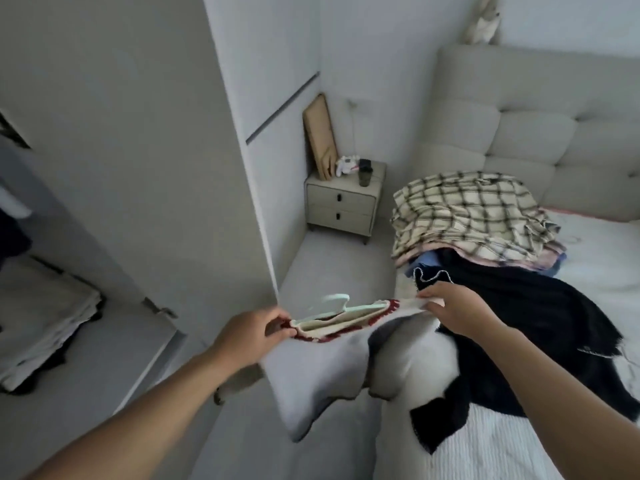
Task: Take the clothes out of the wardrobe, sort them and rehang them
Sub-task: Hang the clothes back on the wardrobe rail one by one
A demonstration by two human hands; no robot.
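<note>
Now both hands hold one garment (pixel 346 355) up in the air, between the wardrobe door (pixel 138 168) on the left and the bed (pixel 588 271) on the right. The left hand (pixel 242 332) pinches the left end of its neckline, where the cream knit has a dark red trim. The right hand (pixel 453 311) pinches the right end of the top edge, fingers curled over the cloth. A pale green hanger (pixel 341 304) sits inside the neckline — its hook stands up above the edge. The grey-white body of the garment hangs down below the hands.

On the bed, just behind the right hand, lies a dark garment (pixel 519 323), and farther back a pile of clothes (pixel 474 220) with a checked one on top. A nightstand (pixel 343 206) stands in the far corner — small things on it.
</note>
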